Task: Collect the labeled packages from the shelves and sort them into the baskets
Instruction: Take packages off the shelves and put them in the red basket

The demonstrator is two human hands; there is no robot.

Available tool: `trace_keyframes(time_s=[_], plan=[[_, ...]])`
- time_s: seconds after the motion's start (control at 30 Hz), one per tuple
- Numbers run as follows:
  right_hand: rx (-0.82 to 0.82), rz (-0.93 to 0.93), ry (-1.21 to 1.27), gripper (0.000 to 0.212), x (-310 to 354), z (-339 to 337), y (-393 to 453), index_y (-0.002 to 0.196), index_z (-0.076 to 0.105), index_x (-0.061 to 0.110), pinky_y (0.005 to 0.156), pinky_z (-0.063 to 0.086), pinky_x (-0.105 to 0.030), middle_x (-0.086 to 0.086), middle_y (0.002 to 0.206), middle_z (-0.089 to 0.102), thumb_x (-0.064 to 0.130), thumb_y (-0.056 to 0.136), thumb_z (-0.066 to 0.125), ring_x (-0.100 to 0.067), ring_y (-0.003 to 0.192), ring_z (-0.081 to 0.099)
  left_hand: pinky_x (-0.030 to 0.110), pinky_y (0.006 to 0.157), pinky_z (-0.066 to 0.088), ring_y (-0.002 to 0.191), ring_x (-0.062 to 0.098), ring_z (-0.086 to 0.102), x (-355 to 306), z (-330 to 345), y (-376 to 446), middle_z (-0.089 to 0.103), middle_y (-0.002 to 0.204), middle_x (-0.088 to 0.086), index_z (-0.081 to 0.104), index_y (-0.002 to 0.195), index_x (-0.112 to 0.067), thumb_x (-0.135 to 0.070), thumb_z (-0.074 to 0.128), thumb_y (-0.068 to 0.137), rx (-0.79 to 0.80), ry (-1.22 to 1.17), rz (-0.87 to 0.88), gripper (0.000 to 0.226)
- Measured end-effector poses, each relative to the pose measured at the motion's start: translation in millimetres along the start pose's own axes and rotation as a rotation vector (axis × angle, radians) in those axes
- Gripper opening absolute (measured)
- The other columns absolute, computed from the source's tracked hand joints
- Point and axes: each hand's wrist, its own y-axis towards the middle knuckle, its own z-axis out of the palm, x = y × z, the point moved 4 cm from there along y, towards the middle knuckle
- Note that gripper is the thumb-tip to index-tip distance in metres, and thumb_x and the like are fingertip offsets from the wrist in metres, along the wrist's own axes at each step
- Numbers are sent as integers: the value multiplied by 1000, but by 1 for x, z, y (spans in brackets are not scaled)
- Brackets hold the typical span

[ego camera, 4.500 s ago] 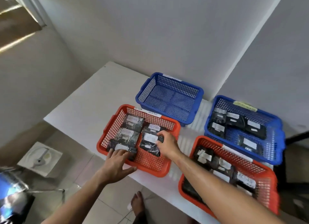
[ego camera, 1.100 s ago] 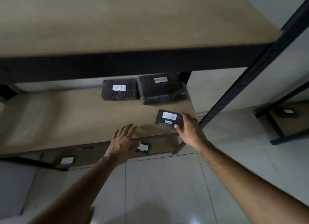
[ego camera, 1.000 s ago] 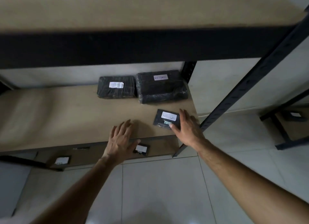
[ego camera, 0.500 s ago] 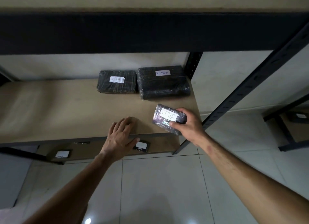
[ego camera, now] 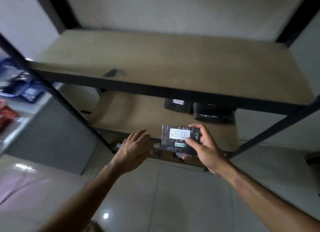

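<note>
1. Head view: right hand (ego camera: 206, 149) grips a small black package (ego camera: 178, 140), thumb over the right end of its white label, fingers curled round the top and bottom edges. Label reads "RETUR" (rest hidden under the thumb), small green tag below it.
2. Package is held up facing the camera, clear of the middle shelf (ego camera: 138, 114), in front of that shelf's front edge.
3. Left hand (ego camera: 134, 147) is open, fingers straight and together, just left of the package, not touching it.
4. Two more black wrapped packages lie side by side at the back right of the middle shelf: smaller one (ego camera: 178, 106) left, larger one (ego camera: 213, 114) right, both partly hidden by the top shelf (ego camera: 164, 60).
5. Far left, blurred: blue basket (ego camera: 26, 91) with dark contents on a white surface (ego camera: 19, 126), something red (ego camera: 6, 117) nearer the camera.
</note>
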Motion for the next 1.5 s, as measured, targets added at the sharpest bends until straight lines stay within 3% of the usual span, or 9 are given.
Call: trace_keyframes(time_s=[0.17, 0.37, 0.57, 0.67, 0.83, 0.97, 1.13, 1.37, 1.5], plan=[[24, -66, -18, 36, 58, 148, -5, 123, 51, 25, 60, 62, -48, -22, 120, 61, -1, 98, 57, -33, 94, 68, 49, 112, 43, 149, 22, 33, 86, -113, -68, 39, 160, -1, 47, 148, -27, -67, 49, 93, -113, -18, -3, 68], [42, -104, -17, 40, 94, 338, -1, 124, 54, 31, 65, 61, -52, -17, 122, 61, 2, 97, 60, -40, 105, 67, 44, 110, 45, 140, 23, 46, 211, -247, -160, 48, 151, -1, 51, 144, -22, -55, 57, 93, -239, -12, -2, 62], [126, -117, -43, 50, 103, 507, 15, 131, 51, 33, 61, 61, -48, -16, 117, 65, 0, 95, 62, -36, 96, 71, 38, 115, 40, 142, 18, 43, 331, -335, -239, 48, 152, 0, 48, 147, -24, -56, 60, 95, -286, 17, -85, 63], [158, -93, -40, 47, 97, 576, 28, 130, 49, 26, 56, 61, -44, -18, 112, 68, -2, 95, 62, -28, 84, 72, 30, 114, 35, 140, 18, 43, 382, -364, -265, 48, 152, -1, 49, 148, -20, -57, 57, 97, -302, 2, -126, 63], [166, -35, -61, 34, 77, 670, 60, 120, 51, 15, 57, 61, -46, -14, 108, 69, -3, 94, 62, -28, 84, 74, 33, 114, 40, 141, 14, 42, 463, -397, -299, 48, 152, -4, 48, 148, -24, -59, 55, 97, -325, -11, -192, 62], [192, -23, -97, 31, 64, 738, 92, 116, 52, 10, 67, 60, -31, -16, 104, 73, -5, 92, 64, -20, 86, 74, 27, 112, 38, 140, 11, 42, 524, -422, -318, 49, 150, -6, 49, 148, -25, -54, 61, 96, -368, -1, -240, 60], [308, 6, -235, 38, 55, 825, 128, 108, 54, 19, 77, 62, -54, -14, 103, 74, 20, 78, 77, -30, 91, 75, 27, 107, 43, 133, 8, 48, 602, -455, -337, 52, 144, -8, 50, 145, -26, -53, 61, 96, -352, 15, -291, 57], [405, 4, -347, 33, 41, 944, 171, 110, 59, 31, 77, 62, -52, -11, 108, 73, 8, 89, 71, -27, 91, 75, 30, 113, 38, 138, 10, 42, 714, -492, -356, 48, 151, -7, 43, 151, -27, -52, 59, 98, -283, -51, -440, 61], [377, 38, -408, 31, 29, 1006, 186, 112, 59, 26, 70, 63, -50, -9, 99, 76, 5, 91, 69, -25, 84, 76, 32, 113, 39, 136, 13, 44, 785, -508, -368, 52, 147, -6, 46, 149, -24, -51, 61, 97, -266, -93, -483, 60]])
